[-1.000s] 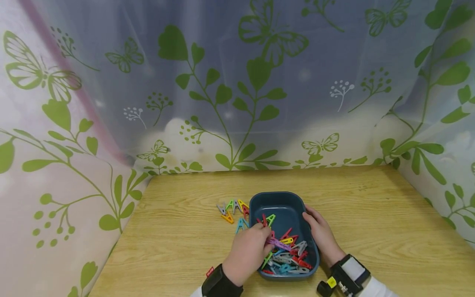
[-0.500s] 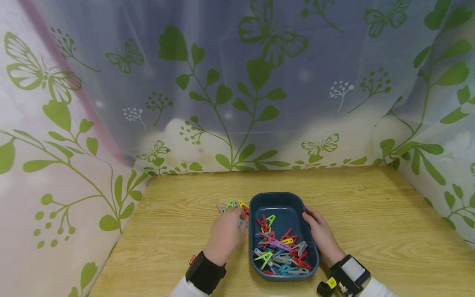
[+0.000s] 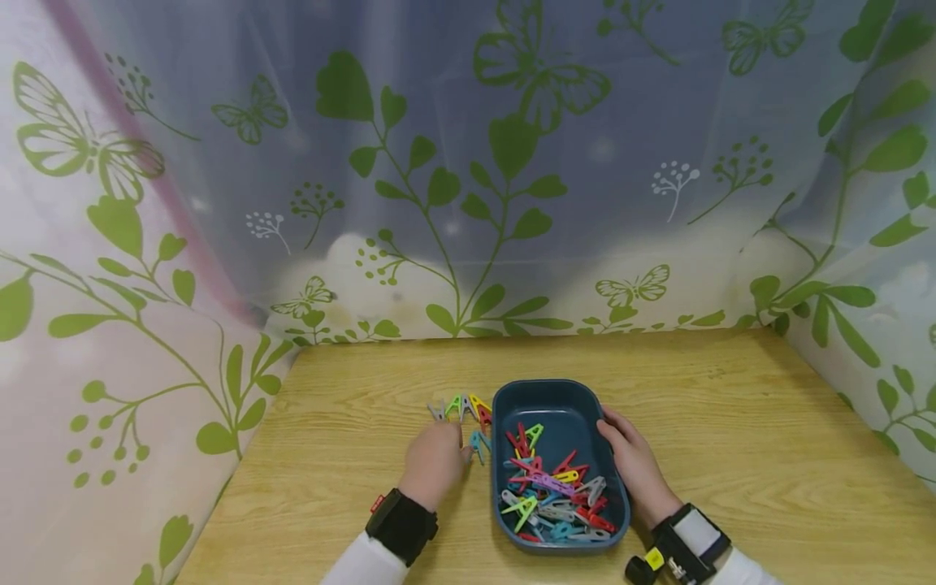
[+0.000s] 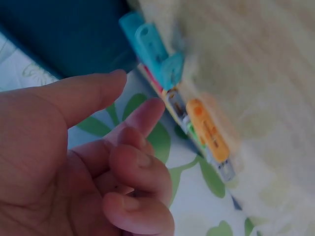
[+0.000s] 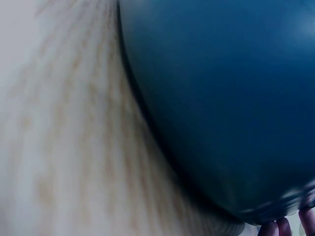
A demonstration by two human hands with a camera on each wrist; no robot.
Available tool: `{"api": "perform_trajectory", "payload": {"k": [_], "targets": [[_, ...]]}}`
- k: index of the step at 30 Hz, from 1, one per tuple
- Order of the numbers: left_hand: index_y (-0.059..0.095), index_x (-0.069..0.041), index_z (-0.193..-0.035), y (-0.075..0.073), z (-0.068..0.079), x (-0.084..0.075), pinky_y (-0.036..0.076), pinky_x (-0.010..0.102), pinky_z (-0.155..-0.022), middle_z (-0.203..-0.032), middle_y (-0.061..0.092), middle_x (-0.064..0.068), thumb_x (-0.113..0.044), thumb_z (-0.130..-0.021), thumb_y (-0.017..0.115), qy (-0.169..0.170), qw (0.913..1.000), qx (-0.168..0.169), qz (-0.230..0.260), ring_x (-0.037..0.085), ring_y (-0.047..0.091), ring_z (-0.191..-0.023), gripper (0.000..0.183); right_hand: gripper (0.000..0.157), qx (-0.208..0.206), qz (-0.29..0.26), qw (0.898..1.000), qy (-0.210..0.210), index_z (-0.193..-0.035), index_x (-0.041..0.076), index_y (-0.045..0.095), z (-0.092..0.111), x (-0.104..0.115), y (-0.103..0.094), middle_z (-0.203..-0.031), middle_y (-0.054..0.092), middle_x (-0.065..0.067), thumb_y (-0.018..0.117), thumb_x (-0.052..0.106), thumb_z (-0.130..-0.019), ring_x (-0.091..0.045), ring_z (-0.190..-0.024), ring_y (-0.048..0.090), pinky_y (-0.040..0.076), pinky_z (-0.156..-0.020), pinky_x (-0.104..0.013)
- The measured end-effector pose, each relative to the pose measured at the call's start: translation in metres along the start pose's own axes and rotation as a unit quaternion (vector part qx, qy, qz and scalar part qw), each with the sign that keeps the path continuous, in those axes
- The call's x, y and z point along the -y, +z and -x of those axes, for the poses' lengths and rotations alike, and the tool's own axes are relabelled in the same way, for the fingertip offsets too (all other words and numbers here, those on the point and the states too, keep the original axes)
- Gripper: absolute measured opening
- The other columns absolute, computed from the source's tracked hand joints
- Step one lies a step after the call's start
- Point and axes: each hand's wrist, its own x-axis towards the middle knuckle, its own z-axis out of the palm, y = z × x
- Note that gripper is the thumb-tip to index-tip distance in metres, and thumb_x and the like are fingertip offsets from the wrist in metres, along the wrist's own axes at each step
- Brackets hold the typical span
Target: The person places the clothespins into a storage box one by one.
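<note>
My left hand [image 3: 431,465] is just left of the clothespins on the table, its thumb and index finger spread apart. In the left wrist view no item lies between those fingers [image 4: 145,115], and the others are loosely bent. A turquoise clothespin [image 4: 152,51] and an orange clothespin [image 4: 209,130] lie beyond the fingertips. My right hand [image 3: 638,461] holds the right rim of a dark blue plastic tub [image 3: 552,390], thumb tip at the edge. Inside the tub is a jumble of coloured clothespins [image 3: 552,483]. The right wrist view shows mostly the tub's outer wall [image 5: 221,98].
Between the left hand and the tub lie several loose clothespins: a grey one [image 3: 437,410], a yellow one [image 3: 478,403] and a turquoise one [image 3: 478,445] among them. The wooden table [image 3: 351,382] ends at a patterned cloth backdrop [image 3: 409,268].
My left hand left the tub, moving left to the loose clothespins, then drew slightly further left and down, uncovering several of them. The right hand and tub stay in place.
</note>
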Motion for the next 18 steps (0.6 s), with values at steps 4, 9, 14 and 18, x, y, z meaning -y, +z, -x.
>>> {"api": "perform_trajectory", "payload": {"k": [4,9,14,18], "targets": [[0.067,-0.004,-0.078,0.008,0.002,-0.001,0.047,0.037,-0.05,-0.07,0.064,0.008,-0.021,-0.085,0.085,-0.006,0.9997,0.011,-0.021,0.025,0.065,-0.063,0.025,0.062,-0.001,-0.001,1.0,0.0,-0.161,0.007,0.027,0.0,0.0,0.0,-0.167,0.026,-0.02,0.043,0.041,-0.111,-0.039,-0.152,0.03,0.025,-0.123,-0.057],[0.066,-0.004,-0.073,0.01,0.004,-0.005,0.048,0.038,-0.05,-0.069,0.065,0.009,-0.019,-0.083,0.085,-0.02,0.9992,0.016,-0.032,0.025,0.065,-0.062,0.026,0.061,-0.001,-0.002,1.0,0.0,-0.161,0.006,0.027,-0.002,-0.001,0.0,-0.167,0.025,-0.021,0.043,0.039,-0.111,-0.039,-0.153,0.028,0.024,-0.123,-0.057],[0.065,-0.005,-0.069,0.012,0.003,-0.008,0.05,0.039,-0.052,-0.07,0.066,0.009,-0.018,-0.083,0.085,-0.036,0.9984,0.018,-0.039,0.025,0.066,-0.063,0.027,0.062,-0.004,0.006,1.0,0.0,-0.161,0.007,0.028,-0.001,-0.001,0.0,-0.167,0.025,-0.021,0.042,0.041,-0.111,-0.04,-0.153,0.027,0.023,-0.124,-0.058],[0.067,-0.004,-0.073,0.014,0.001,-0.009,0.052,0.04,-0.053,-0.072,0.067,0.01,-0.018,-0.084,0.084,-0.043,0.9973,0.028,-0.052,0.026,0.067,-0.065,0.025,0.062,-0.005,0.008,1.0,-0.001,-0.161,0.006,0.027,0.0,0.0,0.001,-0.167,0.025,-0.021,0.042,0.041,-0.111,-0.04,-0.154,0.026,0.023,-0.124,-0.058]]}}
